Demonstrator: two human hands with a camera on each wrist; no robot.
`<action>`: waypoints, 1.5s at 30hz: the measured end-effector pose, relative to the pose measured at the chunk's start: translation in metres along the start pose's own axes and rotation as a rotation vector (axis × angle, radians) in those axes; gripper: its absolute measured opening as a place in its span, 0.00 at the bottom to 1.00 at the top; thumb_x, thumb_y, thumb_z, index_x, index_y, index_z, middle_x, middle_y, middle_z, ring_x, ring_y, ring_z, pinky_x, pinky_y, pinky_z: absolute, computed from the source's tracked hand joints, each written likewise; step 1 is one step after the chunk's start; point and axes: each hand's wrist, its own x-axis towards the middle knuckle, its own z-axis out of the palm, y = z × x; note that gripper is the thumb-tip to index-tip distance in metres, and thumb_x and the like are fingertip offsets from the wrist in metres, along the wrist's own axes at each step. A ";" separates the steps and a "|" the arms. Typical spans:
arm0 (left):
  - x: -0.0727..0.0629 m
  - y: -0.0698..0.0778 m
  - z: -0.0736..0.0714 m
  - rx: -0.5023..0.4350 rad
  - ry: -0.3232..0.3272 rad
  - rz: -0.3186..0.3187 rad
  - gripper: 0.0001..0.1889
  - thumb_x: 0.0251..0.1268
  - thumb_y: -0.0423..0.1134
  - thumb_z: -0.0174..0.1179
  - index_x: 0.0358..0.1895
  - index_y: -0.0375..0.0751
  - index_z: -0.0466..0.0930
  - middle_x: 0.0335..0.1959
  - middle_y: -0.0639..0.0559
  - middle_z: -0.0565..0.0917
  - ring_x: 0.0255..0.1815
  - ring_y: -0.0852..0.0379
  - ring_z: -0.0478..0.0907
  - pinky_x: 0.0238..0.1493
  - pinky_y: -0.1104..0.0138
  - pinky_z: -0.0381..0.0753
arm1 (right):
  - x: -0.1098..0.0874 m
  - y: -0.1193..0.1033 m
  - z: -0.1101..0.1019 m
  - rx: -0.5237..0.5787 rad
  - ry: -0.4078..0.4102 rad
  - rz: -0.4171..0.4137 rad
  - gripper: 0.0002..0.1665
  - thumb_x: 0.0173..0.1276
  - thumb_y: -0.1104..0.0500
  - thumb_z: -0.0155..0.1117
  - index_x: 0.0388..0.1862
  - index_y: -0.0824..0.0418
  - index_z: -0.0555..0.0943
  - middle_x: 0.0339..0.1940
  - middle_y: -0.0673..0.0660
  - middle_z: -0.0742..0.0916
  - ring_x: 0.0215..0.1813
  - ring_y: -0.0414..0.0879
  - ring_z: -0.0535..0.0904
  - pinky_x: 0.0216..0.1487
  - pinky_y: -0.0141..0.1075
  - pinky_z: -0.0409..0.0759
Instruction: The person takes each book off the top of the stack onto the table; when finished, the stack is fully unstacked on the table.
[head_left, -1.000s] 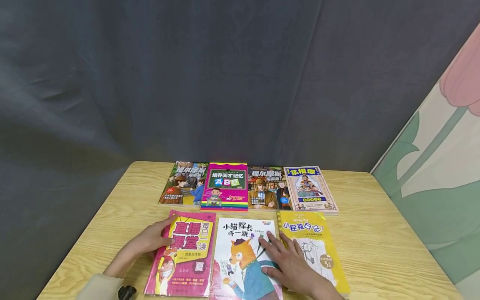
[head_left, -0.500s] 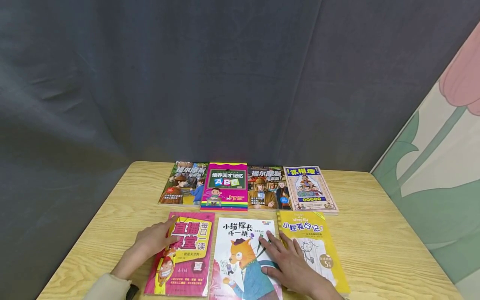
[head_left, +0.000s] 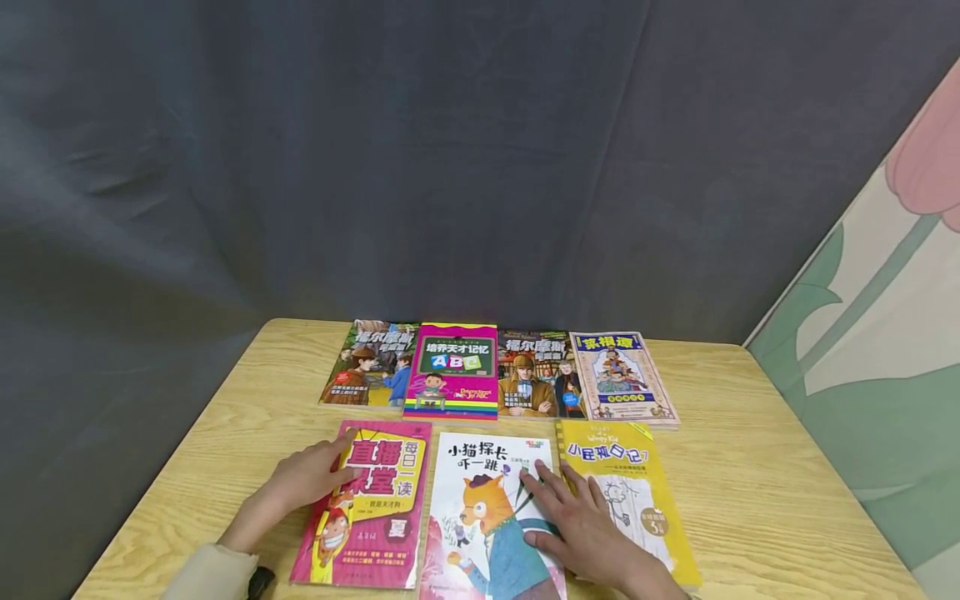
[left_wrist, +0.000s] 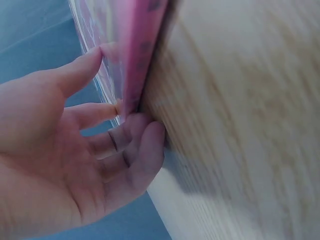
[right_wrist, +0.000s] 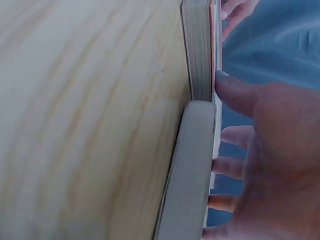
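My left hand lies at the upper left corner of a pink and yellow book. In the left wrist view, thumb and index fingertips touch the cover, while the other fingers bend beside the book's pink edge, low against the wood. My right hand spreads flat over two neighbouring covers. Its thumb and nearest fingers rest on a white book with an orange cat, the others on a yellow book. In the right wrist view, the page edges of the cat book and the yellow book meet.
Behind this front row, a second row lies flat: a detective book, a magenta ABC book, another detective book and a pale book. The wooden table ends at a dark curtain; a flower-painted panel stands right.
My left thumb has slid a little farther onto the pink book's cover, and that book has shifted slightly. My right hand has stayed in place on its two books.
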 end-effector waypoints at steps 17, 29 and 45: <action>-0.051 0.046 0.020 -0.026 0.091 0.030 0.29 0.60 0.50 0.65 0.62 0.41 0.75 0.55 0.42 0.73 0.52 0.42 0.72 0.44 0.44 0.78 | -0.001 0.001 0.002 0.033 -0.034 0.001 0.41 0.69 0.37 0.55 0.75 0.54 0.62 0.75 0.62 0.63 0.72 0.72 0.52 0.59 0.76 0.49; -0.071 0.094 0.059 0.101 -0.001 0.490 0.37 0.51 0.54 0.70 0.64 0.42 0.71 0.57 0.43 0.73 0.54 0.39 0.70 0.41 0.49 0.80 | 0.000 0.001 0.001 0.027 -0.009 0.030 0.40 0.68 0.37 0.56 0.74 0.54 0.63 0.75 0.62 0.63 0.72 0.72 0.52 0.60 0.76 0.47; -0.063 0.091 0.048 0.042 -0.002 0.421 0.28 0.53 0.46 0.70 0.60 0.48 0.78 0.56 0.56 0.76 0.45 0.56 0.67 0.36 0.60 0.75 | -0.001 0.001 0.003 0.017 0.000 0.003 0.39 0.69 0.38 0.55 0.73 0.55 0.64 0.75 0.62 0.63 0.72 0.72 0.52 0.60 0.76 0.48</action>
